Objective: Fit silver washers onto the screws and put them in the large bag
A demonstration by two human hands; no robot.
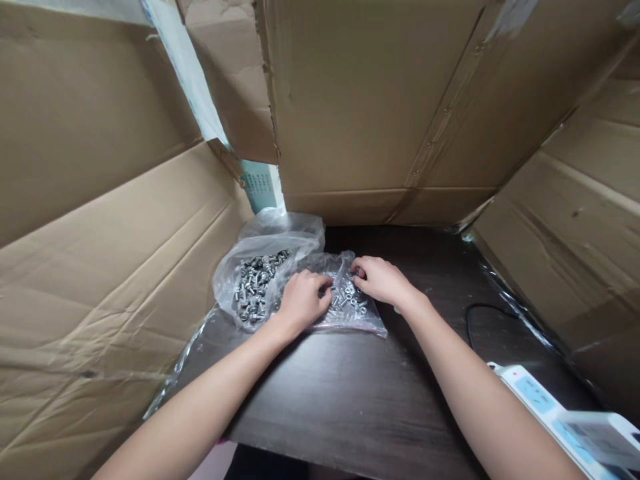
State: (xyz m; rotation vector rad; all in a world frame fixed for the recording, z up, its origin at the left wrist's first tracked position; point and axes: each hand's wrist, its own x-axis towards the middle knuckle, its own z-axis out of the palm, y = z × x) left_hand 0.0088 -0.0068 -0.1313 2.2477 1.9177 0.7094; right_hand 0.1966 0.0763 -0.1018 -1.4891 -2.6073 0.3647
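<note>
A clear plastic bag lies on the dark table with small silver nuts and bolts in it. My left hand rests over its left part, fingers curled toward the thumb. What sits between those fingertips is too small to make out. At the bag's upper right edge, my right hand is closed in a pinch. Something small and dark shows at its fingertips, but its kind is unclear. Left of my left hand stands a larger clear plastic bag, opened at the top and full of metal bolts.
Cardboard walls enclose the dark wooden table at the left, back and right. A white power strip lies at the lower right, beside a black cable. Behind the bags, a pale green printed panel shows through a gap.
</note>
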